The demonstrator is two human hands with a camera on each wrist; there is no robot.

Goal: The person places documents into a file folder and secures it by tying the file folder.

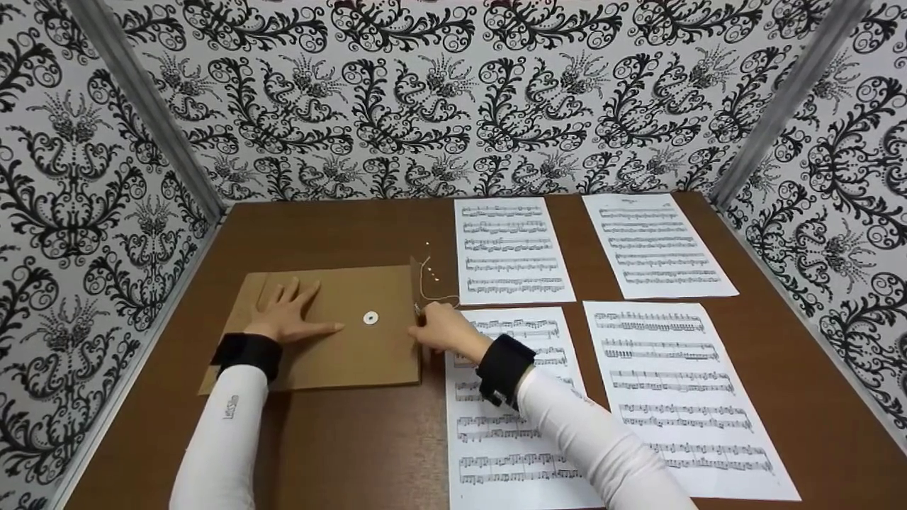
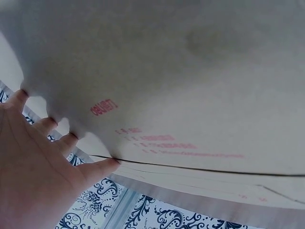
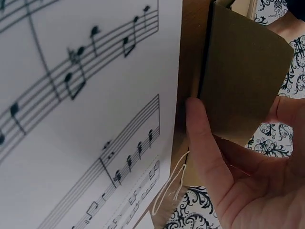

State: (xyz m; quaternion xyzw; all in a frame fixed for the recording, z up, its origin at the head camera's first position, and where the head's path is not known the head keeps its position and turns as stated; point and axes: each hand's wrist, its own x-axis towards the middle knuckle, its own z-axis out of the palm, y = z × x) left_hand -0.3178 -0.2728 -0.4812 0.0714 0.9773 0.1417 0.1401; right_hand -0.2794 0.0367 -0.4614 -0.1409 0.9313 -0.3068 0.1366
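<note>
A brown kraft paper envelope (image 1: pixel 354 361) lies on the left half of the table, with a white round button (image 1: pixel 370 318) on its upper face. My left hand (image 1: pixel 287 317) rests on its left part with the fingers spread. In the left wrist view, the fingertips touch a paper surface (image 2: pixel 190 95) with red print. At the envelope's right end, my right hand (image 1: pixel 448 330) grips the raised flap (image 3: pixel 248 62), thumb on one side and fingers on the other. A thin pale string (image 3: pixel 169 183) hangs beside that hand.
Sheet music lies in two rows on the right: a back left sheet (image 1: pixel 510 248), a back right sheet (image 1: pixel 659 244), a front left sheet (image 1: pixel 510 453) partly under my right forearm, and a front right sheet (image 1: pixel 673 397). Patterned walls (image 1: pixel 453 106) enclose the brown table (image 1: pixel 347 453).
</note>
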